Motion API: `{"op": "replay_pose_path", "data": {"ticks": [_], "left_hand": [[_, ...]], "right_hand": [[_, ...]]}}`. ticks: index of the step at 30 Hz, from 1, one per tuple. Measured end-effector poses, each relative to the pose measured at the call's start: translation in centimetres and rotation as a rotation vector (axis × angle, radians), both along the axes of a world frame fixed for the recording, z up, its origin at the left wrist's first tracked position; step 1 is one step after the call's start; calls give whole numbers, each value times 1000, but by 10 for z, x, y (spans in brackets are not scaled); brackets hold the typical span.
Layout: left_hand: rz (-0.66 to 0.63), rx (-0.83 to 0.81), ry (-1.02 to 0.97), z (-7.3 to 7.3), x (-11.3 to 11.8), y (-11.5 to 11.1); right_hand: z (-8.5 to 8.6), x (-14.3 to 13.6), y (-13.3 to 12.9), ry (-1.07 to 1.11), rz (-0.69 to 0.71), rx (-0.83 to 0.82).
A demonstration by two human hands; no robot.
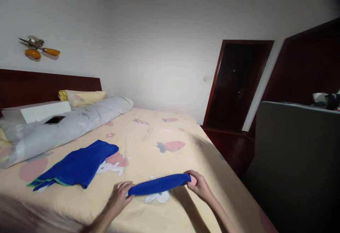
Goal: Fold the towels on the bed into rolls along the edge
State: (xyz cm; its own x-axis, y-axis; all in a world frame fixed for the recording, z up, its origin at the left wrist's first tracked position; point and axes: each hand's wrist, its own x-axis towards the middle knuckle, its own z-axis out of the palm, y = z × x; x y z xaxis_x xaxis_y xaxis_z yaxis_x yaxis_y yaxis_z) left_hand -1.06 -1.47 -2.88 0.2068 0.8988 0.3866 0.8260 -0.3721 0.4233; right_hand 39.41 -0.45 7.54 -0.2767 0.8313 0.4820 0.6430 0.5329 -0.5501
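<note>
A blue cloth [160, 184], folded into a long narrow strip, stretches between my two hands just over the bed. My left hand [123, 193] grips its left end, fingers closed round it. At the other end my right hand [198, 185] pinches the cloth between thumb and fingers. Farther left, a second blue cloth [82, 164] with green edging lies loosely spread on the patterned bedsheet [148, 133]. Neither hand touches that one.
A rolled grey quilt [90, 121] runs along the headboard side, with a phone [54, 120] and a white box [44, 110] on it. Behind lies a yellow pillow [85, 97]. A dark panel [294, 165] stands beyond the bed's right edge.
</note>
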Motion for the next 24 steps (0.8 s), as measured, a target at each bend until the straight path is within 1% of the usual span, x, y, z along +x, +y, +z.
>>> {"op": "replay_pose_path", "data": {"ticks": [2, 4, 6, 8, 9, 10, 11, 13, 14, 16, 19, 22, 24], "left_hand": [[-45, -18, -32, 0, 18, -8], [-130, -35, -39, -3, 39, -19], [-236, -27, 7, -11, 57, -30], [-316, 41, 104, -24, 68, -39], [-319, 105, 155, -31, 71, -41], [-290, 188, 200, -40, 72, -43], [-234, 283, 235, -48, 73, -44], [-95, 471, 280, -64, 71, -46], [-39, 547, 295, -71, 70, -46], [18, 652, 313, -78, 69, -49], [36, 706, 308, -79, 70, -53], [37, 707, 300, -75, 71, -55], [31, 708, 300, -74, 71, -55]], "right_hand": [[38, 5, -5, 35, 34, -5], [79, 10, -11, -1, 46, 20], [120, 17, -18, -79, 54, 37], [157, 27, -23, -170, 52, 44], [172, 33, -25, -214, 38, 44], [185, 40, -27, -256, 17, 44], [195, 48, -29, -297, -12, 41], [208, 66, -29, -376, -94, 26], [210, 77, -29, -411, -144, 16], [208, 97, -26, -465, -243, -15], [198, 122, -21, -491, -328, -66], [191, 135, -15, -482, -331, -82], [191, 140, -10, -481, -316, -72]]}}
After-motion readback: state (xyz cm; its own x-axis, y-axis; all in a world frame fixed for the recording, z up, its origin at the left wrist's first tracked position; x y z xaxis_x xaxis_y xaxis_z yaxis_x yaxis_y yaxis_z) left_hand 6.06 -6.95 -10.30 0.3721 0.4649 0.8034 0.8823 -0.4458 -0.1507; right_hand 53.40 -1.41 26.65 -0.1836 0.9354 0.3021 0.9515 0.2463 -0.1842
